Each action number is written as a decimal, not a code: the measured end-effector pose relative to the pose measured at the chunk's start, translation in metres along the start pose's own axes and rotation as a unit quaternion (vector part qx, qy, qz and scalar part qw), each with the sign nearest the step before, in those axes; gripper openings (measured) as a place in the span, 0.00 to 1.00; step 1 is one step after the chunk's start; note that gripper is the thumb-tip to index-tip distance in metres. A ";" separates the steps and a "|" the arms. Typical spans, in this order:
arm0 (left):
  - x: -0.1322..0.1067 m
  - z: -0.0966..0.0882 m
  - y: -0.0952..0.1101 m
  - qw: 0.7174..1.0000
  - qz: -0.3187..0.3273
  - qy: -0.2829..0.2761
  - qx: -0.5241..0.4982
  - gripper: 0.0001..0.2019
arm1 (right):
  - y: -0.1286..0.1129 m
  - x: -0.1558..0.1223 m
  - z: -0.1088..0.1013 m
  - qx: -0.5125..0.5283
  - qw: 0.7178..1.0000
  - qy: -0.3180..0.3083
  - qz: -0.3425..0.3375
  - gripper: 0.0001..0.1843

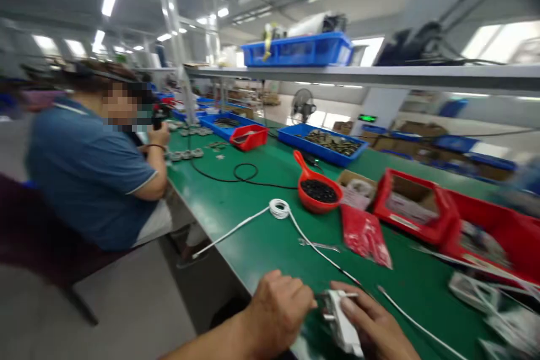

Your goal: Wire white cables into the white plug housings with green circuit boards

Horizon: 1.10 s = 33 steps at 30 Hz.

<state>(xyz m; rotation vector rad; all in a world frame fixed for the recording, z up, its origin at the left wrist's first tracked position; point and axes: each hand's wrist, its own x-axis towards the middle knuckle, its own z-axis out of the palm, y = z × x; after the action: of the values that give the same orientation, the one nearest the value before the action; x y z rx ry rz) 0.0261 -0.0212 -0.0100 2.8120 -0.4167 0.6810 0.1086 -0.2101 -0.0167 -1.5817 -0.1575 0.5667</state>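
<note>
My right hand (375,320) grips a white plug housing (343,329) with metal pins sticking out, at the lower middle of the head view. Close to its left side, my left hand (278,309) is closed, thumb and fingers curled toward the pins; whatever it pinches is hidden. Beyond my hands lies a white cable (279,209), coiled in the middle, with one end hanging past the table edge and the other running toward the plug. A metal wrench (319,246) rests beneath that cable. Right of my right hand, another white cable end (415,320) lies on the table.
An orange scoop of black parts (318,191), a red bag (366,236) and red bins (415,202) line the green table's right side. Farther back are blue trays (323,143) and a black cable (219,180). A co-worker (97,157) sits at left.
</note>
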 end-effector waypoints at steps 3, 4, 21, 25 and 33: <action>0.009 0.016 0.004 0.998 -0.017 0.027 -0.052 0.11 | -0.007 -0.002 -0.031 0.152 0.988 0.015 0.038 0.27; 0.010 0.021 0.004 0.998 -0.022 0.015 -0.061 0.11 | -0.011 0.000 -0.042 0.186 0.980 0.056 0.033 0.27; 0.133 0.101 0.020 0.978 0.075 -0.169 -0.096 0.11 | 0.018 0.062 -0.101 0.333 0.914 0.167 -0.160 0.21; 0.148 0.120 0.022 0.970 0.102 -0.167 -0.141 0.07 | 0.023 0.063 -0.109 0.351 0.907 0.159 -0.171 0.20; 0.159 0.125 -0.007 0.870 -0.141 -0.084 -0.464 0.13 | 0.024 0.074 -0.112 0.330 0.915 0.134 -0.190 0.18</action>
<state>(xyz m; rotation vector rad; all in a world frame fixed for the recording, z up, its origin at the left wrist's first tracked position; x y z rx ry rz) 0.2154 -0.0840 -0.0440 1.9362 -0.2476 0.0939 0.2164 -0.2815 -0.0602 -0.9161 -0.0525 0.0672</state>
